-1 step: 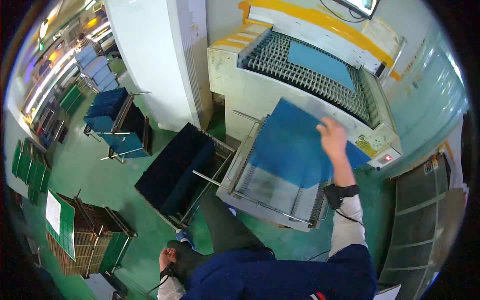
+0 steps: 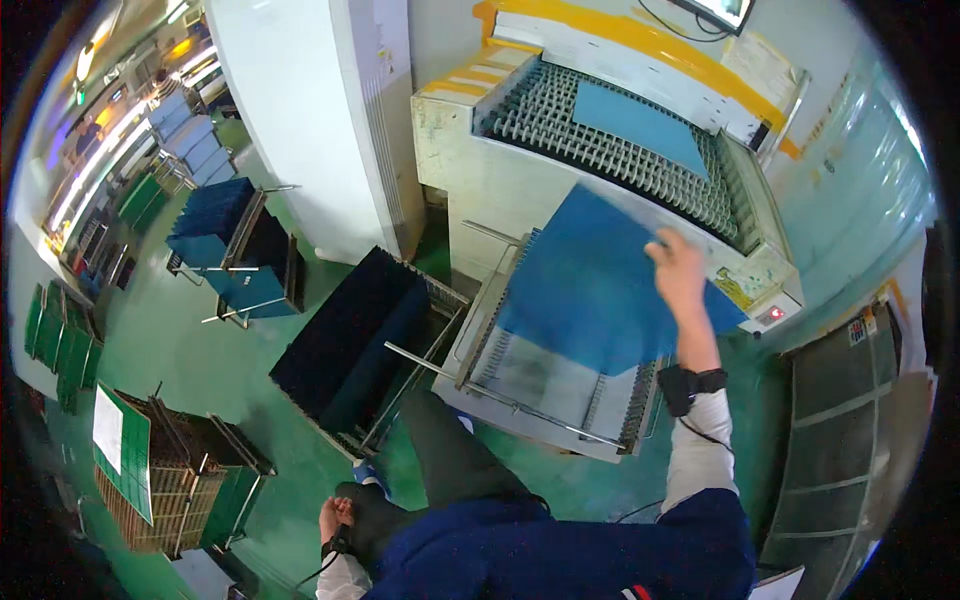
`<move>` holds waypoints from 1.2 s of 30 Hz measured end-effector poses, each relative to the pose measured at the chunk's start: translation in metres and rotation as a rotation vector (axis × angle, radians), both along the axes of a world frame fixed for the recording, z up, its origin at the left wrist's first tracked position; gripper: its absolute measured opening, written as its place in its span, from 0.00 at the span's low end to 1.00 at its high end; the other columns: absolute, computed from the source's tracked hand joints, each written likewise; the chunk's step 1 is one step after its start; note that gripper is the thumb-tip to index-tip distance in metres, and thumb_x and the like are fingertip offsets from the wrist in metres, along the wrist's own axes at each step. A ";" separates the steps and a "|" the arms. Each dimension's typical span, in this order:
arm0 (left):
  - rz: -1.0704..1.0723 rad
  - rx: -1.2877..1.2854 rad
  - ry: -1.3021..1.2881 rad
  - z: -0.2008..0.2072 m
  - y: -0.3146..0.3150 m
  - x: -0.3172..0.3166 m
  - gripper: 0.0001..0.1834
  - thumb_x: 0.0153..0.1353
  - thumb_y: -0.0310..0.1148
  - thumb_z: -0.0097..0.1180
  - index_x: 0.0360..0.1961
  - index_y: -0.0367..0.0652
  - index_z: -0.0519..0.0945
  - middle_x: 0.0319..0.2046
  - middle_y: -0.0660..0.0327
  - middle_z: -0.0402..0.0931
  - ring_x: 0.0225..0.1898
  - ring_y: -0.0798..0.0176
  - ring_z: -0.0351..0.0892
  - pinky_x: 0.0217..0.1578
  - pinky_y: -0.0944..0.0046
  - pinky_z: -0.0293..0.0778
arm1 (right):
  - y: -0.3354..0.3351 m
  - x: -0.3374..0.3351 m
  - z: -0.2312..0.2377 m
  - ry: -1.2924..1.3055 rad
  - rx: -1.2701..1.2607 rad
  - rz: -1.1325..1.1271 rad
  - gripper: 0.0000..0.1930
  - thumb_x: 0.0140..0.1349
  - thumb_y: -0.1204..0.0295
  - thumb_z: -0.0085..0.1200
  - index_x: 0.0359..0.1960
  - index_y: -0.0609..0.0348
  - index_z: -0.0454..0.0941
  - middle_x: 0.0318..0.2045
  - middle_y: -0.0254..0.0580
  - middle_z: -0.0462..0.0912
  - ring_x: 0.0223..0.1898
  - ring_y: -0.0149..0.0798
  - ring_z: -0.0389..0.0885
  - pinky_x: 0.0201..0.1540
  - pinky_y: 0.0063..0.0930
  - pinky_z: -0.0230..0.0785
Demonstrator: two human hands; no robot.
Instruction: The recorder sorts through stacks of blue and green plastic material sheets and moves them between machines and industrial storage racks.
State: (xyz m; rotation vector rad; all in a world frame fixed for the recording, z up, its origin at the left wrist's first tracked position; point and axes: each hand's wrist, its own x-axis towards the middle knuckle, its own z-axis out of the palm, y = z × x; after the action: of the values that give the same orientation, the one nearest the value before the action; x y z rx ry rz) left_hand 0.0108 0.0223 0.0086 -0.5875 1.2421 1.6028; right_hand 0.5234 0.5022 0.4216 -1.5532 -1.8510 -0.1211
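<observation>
My right hand point(image 2: 682, 275) is at the upper edge of a flat blue panel point(image 2: 590, 280), its fingers curled over that edge and slightly blurred. The panel leans over a metal rack point(image 2: 545, 405) with toothed sides, its lower end inside the frame. Beside my dark-trousered leg, my left hand point(image 2: 336, 514) rests with curled fingers and nothing visible in it. A second light-blue panel point(image 2: 640, 128) lies flat on the rollers point(image 2: 550, 115) of the machine point(image 2: 540, 180) ahead.
Left of the toothed rack stands another rack point(image 2: 440, 292) packed with dark blue panels point(image 2: 350, 335). Further left are a rack of blue panels point(image 2: 215, 235) and a stack with green boards point(image 2: 125, 455). A white pillar point(image 2: 300, 120) rises behind; a dark slatted frame point(image 2: 835, 430) stands at right.
My right hand has shifted slightly to the right, and the top of the blue panel has moved right and away with it. My left hand has stayed put.
</observation>
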 end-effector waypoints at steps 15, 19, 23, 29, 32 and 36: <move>-0.108 0.167 -0.140 0.009 0.000 -0.002 0.13 0.60 0.40 0.45 0.25 0.43 0.68 0.23 0.59 0.71 0.27 0.57 0.74 0.26 0.65 0.75 | 0.078 0.146 -0.102 1.935 -0.250 0.271 0.05 0.55 0.76 0.52 0.33 0.56 0.72 0.31 0.38 0.76 0.35 0.36 0.73 0.40 0.35 0.68; 0.031 -0.069 0.007 -0.001 0.000 0.001 0.13 0.61 0.39 0.44 0.28 0.39 0.67 0.25 0.56 0.70 0.26 0.56 0.74 0.27 0.64 0.75 | 0.084 0.123 -0.120 1.959 -0.216 0.187 0.06 0.53 0.77 0.54 0.32 0.56 0.71 0.30 0.37 0.76 0.35 0.36 0.72 0.40 0.34 0.67; -0.031 -0.042 0.018 -0.001 -0.003 -0.004 0.13 0.61 0.39 0.44 0.31 0.38 0.67 0.28 0.55 0.70 0.28 0.56 0.74 0.28 0.65 0.75 | 0.087 0.105 -0.111 1.967 -0.248 0.217 0.05 0.55 0.75 0.52 0.30 0.58 0.68 0.27 0.39 0.73 0.30 0.39 0.70 0.38 0.34 0.69; -0.060 -0.006 -0.013 -0.003 0.002 -0.001 0.13 0.61 0.40 0.43 0.27 0.40 0.66 0.24 0.56 0.70 0.27 0.58 0.73 0.26 0.66 0.73 | 0.101 0.092 -0.092 1.890 -0.421 0.212 0.08 0.56 0.73 0.51 0.32 0.62 0.65 0.27 0.45 0.72 0.32 0.42 0.72 0.36 0.33 0.70; -0.105 -0.036 -0.032 0.001 0.000 -0.002 0.14 0.61 0.40 0.42 0.24 0.41 0.66 0.24 0.56 0.70 0.26 0.58 0.73 0.26 0.66 0.73 | 0.105 0.080 -0.090 1.883 -0.471 0.157 0.10 0.56 0.72 0.51 0.34 0.62 0.64 0.29 0.47 0.72 0.33 0.42 0.73 0.36 0.33 0.70; -0.054 0.011 0.023 0.028 0.012 0.017 0.14 0.61 0.39 0.43 0.23 0.42 0.66 0.23 0.56 0.70 0.24 0.58 0.74 0.25 0.66 0.73 | 0.101 0.059 -0.075 1.846 -0.496 0.197 0.11 0.57 0.71 0.50 0.36 0.62 0.63 0.30 0.48 0.72 0.34 0.44 0.74 0.36 0.34 0.70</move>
State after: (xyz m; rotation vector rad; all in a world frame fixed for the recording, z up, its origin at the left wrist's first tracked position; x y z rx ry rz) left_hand 0.0278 0.0345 0.0369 -0.5259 1.2553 1.5739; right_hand 0.5824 0.6027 0.3464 -0.9007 -0.4376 1.4289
